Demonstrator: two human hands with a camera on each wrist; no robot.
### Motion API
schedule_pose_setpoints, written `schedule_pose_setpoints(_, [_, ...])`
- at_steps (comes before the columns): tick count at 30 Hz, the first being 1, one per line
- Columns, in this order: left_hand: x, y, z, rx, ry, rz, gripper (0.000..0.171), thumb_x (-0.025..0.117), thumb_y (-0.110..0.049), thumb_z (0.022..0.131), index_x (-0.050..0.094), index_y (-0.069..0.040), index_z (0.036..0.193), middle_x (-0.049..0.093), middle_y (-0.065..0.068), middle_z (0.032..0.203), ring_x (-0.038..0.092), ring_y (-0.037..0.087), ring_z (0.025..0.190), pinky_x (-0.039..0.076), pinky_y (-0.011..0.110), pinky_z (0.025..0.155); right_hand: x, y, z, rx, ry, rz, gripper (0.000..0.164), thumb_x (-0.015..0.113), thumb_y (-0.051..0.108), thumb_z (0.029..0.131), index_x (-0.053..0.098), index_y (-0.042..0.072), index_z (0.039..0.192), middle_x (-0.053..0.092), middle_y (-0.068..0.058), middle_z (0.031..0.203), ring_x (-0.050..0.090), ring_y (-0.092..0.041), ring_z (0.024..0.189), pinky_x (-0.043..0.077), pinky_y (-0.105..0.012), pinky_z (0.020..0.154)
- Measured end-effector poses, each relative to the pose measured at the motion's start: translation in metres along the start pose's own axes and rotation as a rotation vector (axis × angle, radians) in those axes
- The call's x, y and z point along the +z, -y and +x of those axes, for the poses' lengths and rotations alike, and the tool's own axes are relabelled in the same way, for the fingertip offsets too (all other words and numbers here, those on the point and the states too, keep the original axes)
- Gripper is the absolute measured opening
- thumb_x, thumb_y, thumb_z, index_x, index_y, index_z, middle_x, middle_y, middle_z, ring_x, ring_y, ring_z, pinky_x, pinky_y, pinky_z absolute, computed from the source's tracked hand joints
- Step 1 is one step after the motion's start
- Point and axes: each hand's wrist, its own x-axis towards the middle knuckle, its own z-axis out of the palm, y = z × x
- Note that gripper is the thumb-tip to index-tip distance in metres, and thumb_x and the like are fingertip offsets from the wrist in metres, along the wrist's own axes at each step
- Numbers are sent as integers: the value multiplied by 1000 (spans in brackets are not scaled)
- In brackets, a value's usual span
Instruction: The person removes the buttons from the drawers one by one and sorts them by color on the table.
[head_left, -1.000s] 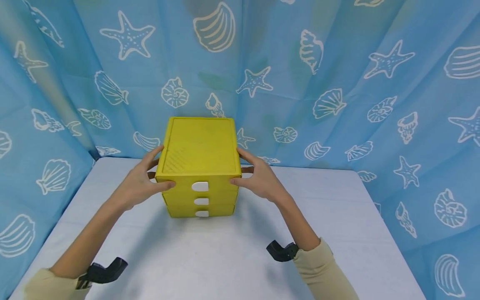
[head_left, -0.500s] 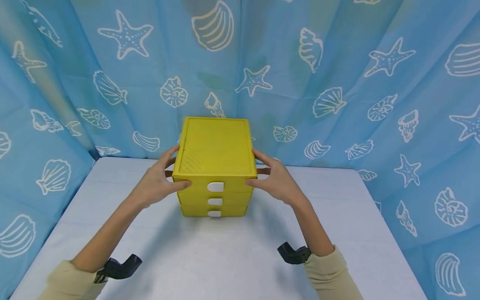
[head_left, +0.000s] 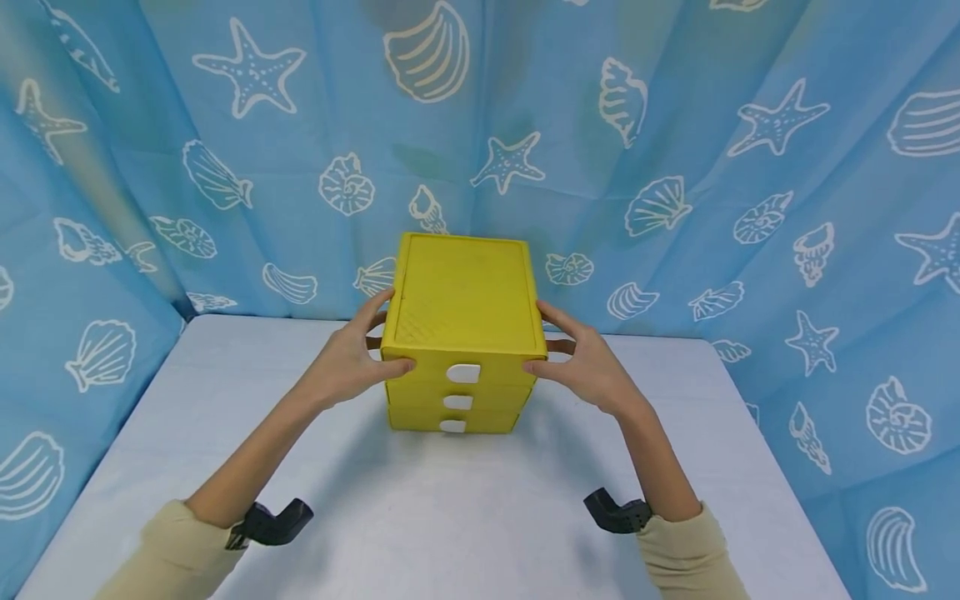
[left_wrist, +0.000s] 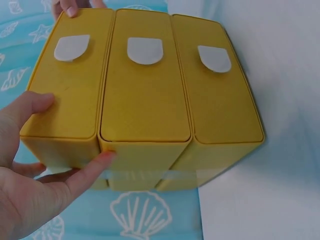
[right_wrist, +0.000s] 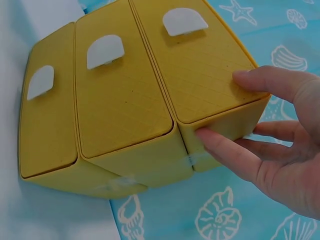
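A yellow drawer box (head_left: 465, 292) with three stacked drawers stands upright near the back of the white table, each drawer front bearing a white pull tab (head_left: 462, 373). My left hand (head_left: 345, 362) grips its upper left side, thumb on the top drawer's front and fingers along the side wall. On the opposite side my right hand (head_left: 592, 367) holds it the same way, its thumb on the front near the right corner. Both wrist views show the drawer fronts, all pushed in, with the left hand (left_wrist: 45, 185) and right hand (right_wrist: 280, 155) around the top drawer's edges.
A blue curtain (head_left: 570, 167) printed with white shells and starfish hangs behind the box and along both sides. The white tabletop (head_left: 450, 517) extends in front of the box and to either side. A black wrist camera (head_left: 273, 523) sits on each forearm.
The drawer box has shifted steadily to the right along the table, with both hands keeping their hold and moving along with it. Its drawers stay closed.
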Motion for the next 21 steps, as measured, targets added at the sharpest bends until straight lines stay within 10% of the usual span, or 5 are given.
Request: schedule_pose_setpoints(21, [18, -10, 14, 50, 31, -34, 103, 79, -23, 85, 10, -18, 161, 38, 17, 154, 49, 40, 130, 52, 49, 95, -24, -17, -7, -26, 2, -41, 85, 76, 18, 90, 27, 20, 159, 31, -10, 158, 51, -40, 126, 56, -44, 89])
